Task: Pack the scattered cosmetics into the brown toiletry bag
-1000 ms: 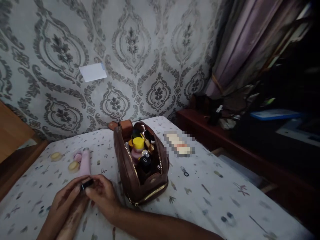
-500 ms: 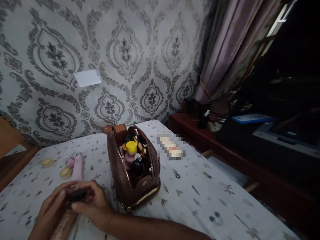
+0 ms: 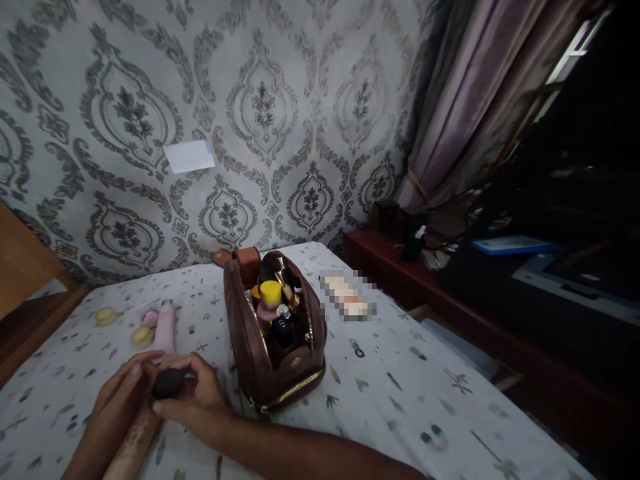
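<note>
A round dark cap point(image 3: 169, 384) is pinched between the thumb and fingers of my right hand point(image 3: 203, 397). Close beside it, my left hand point(image 3: 117, 393) is wrapped round a beige tube point(image 3: 134, 440) with faint lettering. Right of both hands, a brown bag point(image 3: 250, 347) stands unzipped on the patterned cloth. Inside it are a yellow-capped jar point(image 3: 271, 293), a black bottle point(image 3: 283, 329) and gold-coloured items. Beyond my hands lie a pink tube point(image 3: 165, 328), a small pink round item point(image 3: 149, 317) and two yellowish round items, one nearer point(image 3: 142, 336) and one farther left point(image 3: 105, 316).
A blurred-out flat item point(image 3: 347, 295) lies right of the bag on the cloth-covered table point(image 3: 400, 413). A red-brown shelf point(image 3: 370, 250) with dark objects stands behind at the right. White paper point(image 3: 189, 157) is on the patterned wall.
The dark cap has tilted and shows more of its round face, slightly higher over the tube. The whole view has shifted a little, moving the bag and table items rightward.
</note>
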The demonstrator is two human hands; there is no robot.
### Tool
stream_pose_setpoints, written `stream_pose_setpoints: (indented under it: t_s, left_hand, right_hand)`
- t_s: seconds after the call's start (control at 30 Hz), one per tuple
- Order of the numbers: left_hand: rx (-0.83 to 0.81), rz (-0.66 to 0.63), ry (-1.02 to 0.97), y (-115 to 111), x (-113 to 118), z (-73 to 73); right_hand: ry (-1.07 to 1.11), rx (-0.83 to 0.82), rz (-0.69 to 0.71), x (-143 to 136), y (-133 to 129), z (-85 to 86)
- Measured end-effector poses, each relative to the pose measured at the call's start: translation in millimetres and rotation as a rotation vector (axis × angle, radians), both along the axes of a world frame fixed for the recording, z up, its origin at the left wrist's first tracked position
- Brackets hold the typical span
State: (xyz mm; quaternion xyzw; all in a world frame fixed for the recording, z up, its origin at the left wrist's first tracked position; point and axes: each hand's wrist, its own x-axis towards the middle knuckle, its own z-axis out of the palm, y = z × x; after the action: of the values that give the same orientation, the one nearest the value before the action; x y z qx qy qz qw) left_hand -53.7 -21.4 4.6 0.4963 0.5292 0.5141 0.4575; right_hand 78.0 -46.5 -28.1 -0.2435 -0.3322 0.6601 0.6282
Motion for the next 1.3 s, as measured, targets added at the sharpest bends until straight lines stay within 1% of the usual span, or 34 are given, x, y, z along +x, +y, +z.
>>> stream_pose_setpoints:
  t_s: [0.1,0.23,0.3,0.43,0.57,0.7,0.73,0.8,0.87,0.97,1.07,1.13,1.2,1.3]
  left_hand:
    - [-0.029,-0.059,-0.02,2,-4,-2.7]
    - [-0.014,-0.066,0.014,5,-9,-7.2]
    - [0.005,-0.068,0.028,5,-10,-9.3]
    - [0.041,-0.068,0.057,8,-14,-13.1]
    - [0.031,-0.064,0.045,12,-17,-16.1]
    - [0.068,-0.059,0.052,10,-14,-15.3]
    - [0.093,-0.06,0.061,9,-12,-14.4]
    - [0.116,-0.112,0.088,6,-9,-12.6]
    - [0.126,-0.14,0.088,4,-8,-11.1]
    - [0.157,-0.214,0.076,1,-7,-8.4]
    - [0.201,-0.293,0.087,-3,-8,-4.5]
    - [0.208,-0.343,0.104,-5,-8,-1.8]
    - [0.197,-0.376,0.158,-7,-7,0.5]
    - [0.175,-0.372,0.268,-8,-5,2.5]
  right_hand:
    - [-0.062,0.013,-0.024,2,-2,4.1]
    - [-0.229,-0.03,-0.021,10,-3,13.6]
    - [-0.275,-0.028,-0.024,14,-4,18.8]
    - [-0.249,-0.003,0.0,19,-4,27.8]
    - [-0.197,0.053,0.046,20,-4,36.7]
    - [-0.156,0.074,0.097,24,-1,43.0]
    - [-0.144,0.07,0.102,25,1,43.1]
    - [-0.101,0.049,0.09,27,4,40.6]
    - [-0.042,0.017,0.062,27,7,34.8]
    - [0.02,-0.059,0.065,26,7,23.2]
    - [0.026,-0.101,0.08,25,3,14.0]
    - [0.025,-0.109,0.073,24,1,10.9]
    - [0.022,-0.122,0.056,23,0,9.7]
    - [-0.008,-0.132,0.04,23,0,8.8]
